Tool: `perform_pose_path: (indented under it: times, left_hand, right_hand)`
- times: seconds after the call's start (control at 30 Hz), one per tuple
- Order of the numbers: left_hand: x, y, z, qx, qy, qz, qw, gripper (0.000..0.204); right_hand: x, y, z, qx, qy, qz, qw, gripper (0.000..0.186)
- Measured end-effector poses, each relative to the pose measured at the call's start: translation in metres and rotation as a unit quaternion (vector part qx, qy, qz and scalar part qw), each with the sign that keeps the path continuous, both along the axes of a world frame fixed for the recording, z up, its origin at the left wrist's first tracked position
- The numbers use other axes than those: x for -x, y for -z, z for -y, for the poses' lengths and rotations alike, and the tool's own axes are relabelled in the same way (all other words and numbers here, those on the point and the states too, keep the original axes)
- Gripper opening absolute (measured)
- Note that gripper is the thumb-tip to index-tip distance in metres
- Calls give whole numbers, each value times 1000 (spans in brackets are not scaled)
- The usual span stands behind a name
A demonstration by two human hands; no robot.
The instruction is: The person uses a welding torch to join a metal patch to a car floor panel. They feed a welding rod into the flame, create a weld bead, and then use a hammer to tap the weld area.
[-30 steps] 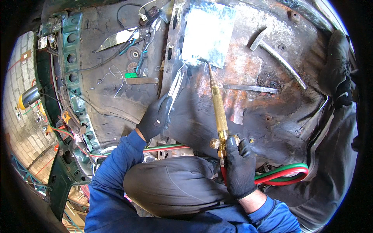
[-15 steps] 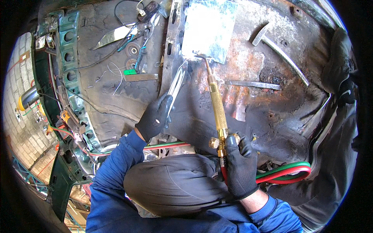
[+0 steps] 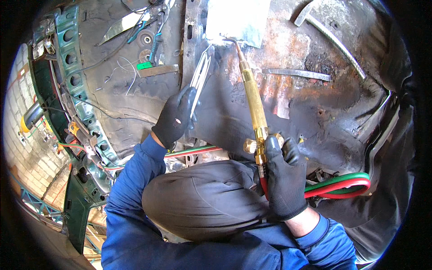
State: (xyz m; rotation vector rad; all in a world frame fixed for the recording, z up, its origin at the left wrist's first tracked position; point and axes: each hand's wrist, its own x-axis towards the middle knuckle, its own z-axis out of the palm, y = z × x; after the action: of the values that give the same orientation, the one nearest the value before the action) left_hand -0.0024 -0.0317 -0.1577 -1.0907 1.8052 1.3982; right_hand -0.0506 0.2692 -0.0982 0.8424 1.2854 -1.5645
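My right hand [image 3: 287, 177], in a black glove, is closed round the lower end of a brass gas welding torch [image 3: 253, 105]. The torch's bent copper tip points at the lower edge of a bright sheet metal patch [image 3: 237, 20], where a glow shows. My left hand [image 3: 173, 116], also black-gloved, grips long silver tweezers [image 3: 200, 78] that slant up toward the same edge. Their points end just left of the torch tip. Whether they pinch a thin wire is too small to tell. Glare washes out much of the patch.
A hammer [image 3: 335, 41] and a flat metal bar [image 3: 297, 74] lie on the rusty panel at right. Snips [image 3: 158, 38], a grinding disc [image 3: 145, 39] and loose wire [image 3: 132, 74] are at left. Red and green hoses [image 3: 344, 188] loop by my right wrist.
The view has shifted, so the panel and its tools sit higher in the picture. Both hands keep their grips, and the torch tip stays at the patch's lower edge.
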Motion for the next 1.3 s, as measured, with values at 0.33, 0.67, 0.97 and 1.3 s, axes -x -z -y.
perform_pose_path:
  times: [0.33, 0.67, 0.97, 1.3]
  left_hand:
    - [-3, 2, 8, 22, 96, -61, 993, 41]
    - [4, -4, 0, 16, 55, -20, 998, 40]
    - [4, -4, 1, 21, 49, -6, 999, 41]
    - [7, -4, -2, 6, 19, 1, 1000, 39]
  right_hand:
    - [0, 0, 1, 2, 10, -7, 1000, 32]
    - [3, -3, 4, -8, 7, 6, 1000, 32]
    - [1, -1, 1, 9, 5, 20, 1000, 31]
    - [3, -3, 3, -1, 19, 32, 999, 30]
